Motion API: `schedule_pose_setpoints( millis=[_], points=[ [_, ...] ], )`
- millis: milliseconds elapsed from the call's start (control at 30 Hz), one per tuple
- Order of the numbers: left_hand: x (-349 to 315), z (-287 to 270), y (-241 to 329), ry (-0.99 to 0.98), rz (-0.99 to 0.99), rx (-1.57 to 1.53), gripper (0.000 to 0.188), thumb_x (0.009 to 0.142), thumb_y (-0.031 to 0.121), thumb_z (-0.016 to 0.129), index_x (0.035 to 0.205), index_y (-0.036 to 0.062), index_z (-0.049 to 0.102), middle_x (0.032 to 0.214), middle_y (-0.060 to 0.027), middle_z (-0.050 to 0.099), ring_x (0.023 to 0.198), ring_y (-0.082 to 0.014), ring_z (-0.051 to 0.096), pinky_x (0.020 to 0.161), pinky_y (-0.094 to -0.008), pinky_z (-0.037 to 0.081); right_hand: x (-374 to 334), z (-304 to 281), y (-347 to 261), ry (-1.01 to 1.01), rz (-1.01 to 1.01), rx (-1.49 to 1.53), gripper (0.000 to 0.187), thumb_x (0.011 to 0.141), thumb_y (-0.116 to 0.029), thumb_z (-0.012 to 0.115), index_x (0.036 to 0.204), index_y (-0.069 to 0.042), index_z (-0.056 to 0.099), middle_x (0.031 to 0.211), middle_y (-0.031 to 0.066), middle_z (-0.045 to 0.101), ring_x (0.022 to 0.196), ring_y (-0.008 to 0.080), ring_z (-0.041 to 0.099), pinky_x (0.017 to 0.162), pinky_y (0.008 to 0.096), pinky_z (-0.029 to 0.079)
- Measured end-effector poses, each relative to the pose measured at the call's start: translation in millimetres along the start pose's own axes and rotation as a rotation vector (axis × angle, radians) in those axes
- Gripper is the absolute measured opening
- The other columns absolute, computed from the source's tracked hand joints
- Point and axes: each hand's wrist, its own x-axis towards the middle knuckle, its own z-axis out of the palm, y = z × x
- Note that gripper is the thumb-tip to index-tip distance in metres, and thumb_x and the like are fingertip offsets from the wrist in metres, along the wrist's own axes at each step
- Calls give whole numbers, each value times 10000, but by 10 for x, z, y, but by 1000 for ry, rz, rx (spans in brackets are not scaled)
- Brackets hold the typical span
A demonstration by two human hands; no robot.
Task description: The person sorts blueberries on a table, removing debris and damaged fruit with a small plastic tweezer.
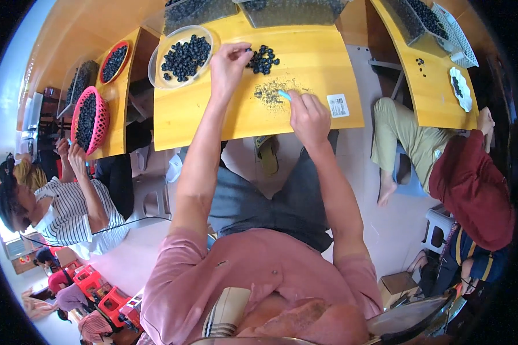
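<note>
On yellow table [213,115] — berries [263,59] | left hand [229,63] pinches one | right hand [308,118] grips blue tool [284,95]

Single head-worn fisheye — steeply downward, close above the yellow table [305,109].

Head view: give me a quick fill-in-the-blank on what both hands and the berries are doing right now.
1. The left hand reaches to the loose pile of dark berries lying on the ____ table.
2. The right hand holds a small ____-coloured tool beside the patch of dark crumbs.
3. The clear bowl of berries sits to the ____ of the left hand.

Missing words: yellow; blue; left
</note>
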Motion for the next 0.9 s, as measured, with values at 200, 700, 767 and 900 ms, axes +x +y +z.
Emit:
schedule_pose_setpoints(
  millis=[200,700,767,900],
  points=[
    [-1012,117,0,24,-239,-383,189,909,-3,794,1093,-31,765,1030,-55,709,877,-99,679,808,-238,549,28,6,5,-5,-53,-7,226,863,-75,728,1089,-84,737,771,40,562,744,222,632,649,372,534],
    [-1189,295,-23,-8,-210,-443,287,890,-61,767,1172,-36,722,1019,-55,700,849,-75,650,802,-234,557,-15,2,15,-74,-182,-13,280,840,-90,729,1119,-119,737,767,24,515,732,197,621,613,359,528],
    [-1187,297,-24,-5,-198,-468,296,883,-66,769,1174,-39,722,1014,-53,700,848,-75,646,798,-232,555,-6,-2,2,-77,-189,-35,270,843,-92,723,1111,-126,736,762,21,507,726,194,617,606,358,527],
    [-1186,285,-7,-16,-193,-425,302,880,-71,768,1176,-37,723,1011,-51,699,850,-78,645,794,-234,556,-9,-4,9,-81,-199,-44,265,841,-94,716,1103,-130,735,762,21,506,723,194,616,604,355,528]
  ],
)
